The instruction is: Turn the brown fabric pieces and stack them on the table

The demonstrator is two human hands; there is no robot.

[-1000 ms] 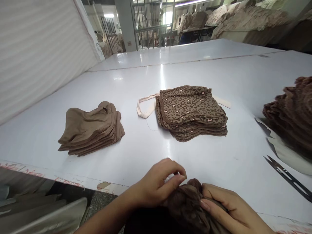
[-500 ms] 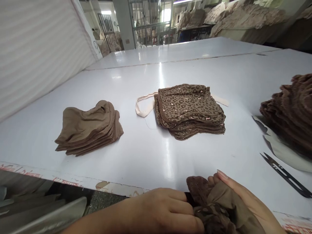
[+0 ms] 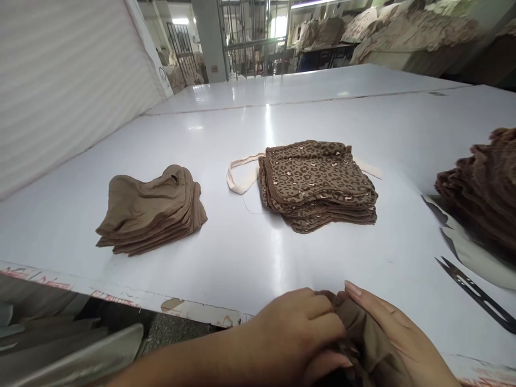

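Note:
At the near edge of the table both hands grip one bunched brown fabric piece [image 3: 365,328], smooth on one face with some dark fluffy and patterned cloth showing. My left hand [image 3: 298,333] is closed on its left side, fingers curled over the cloth. From the right, my right hand [image 3: 397,328] wraps round it with the thumb along the top. Part of the cloth is hidden by the fingers and the frame's lower edge. Beyond the hands lies a stack of leopard-print fabric pieces [image 3: 318,177] on a pale strip [image 3: 242,185].
On the left sits a stack of plain brown fabric pieces [image 3: 151,201]. Dark thread snips [image 3: 478,293] lie at the right, near a pile of fluffy brown cloth [image 3: 484,188]. A white quilted roll or sheet [image 3: 72,80] rises at the left of the white table [image 3: 226,258].
My left hand has moved up and right over the cloth, covering the fluffy brown corner that showed before. The right hand has shifted slightly left. The view has tilted a little.

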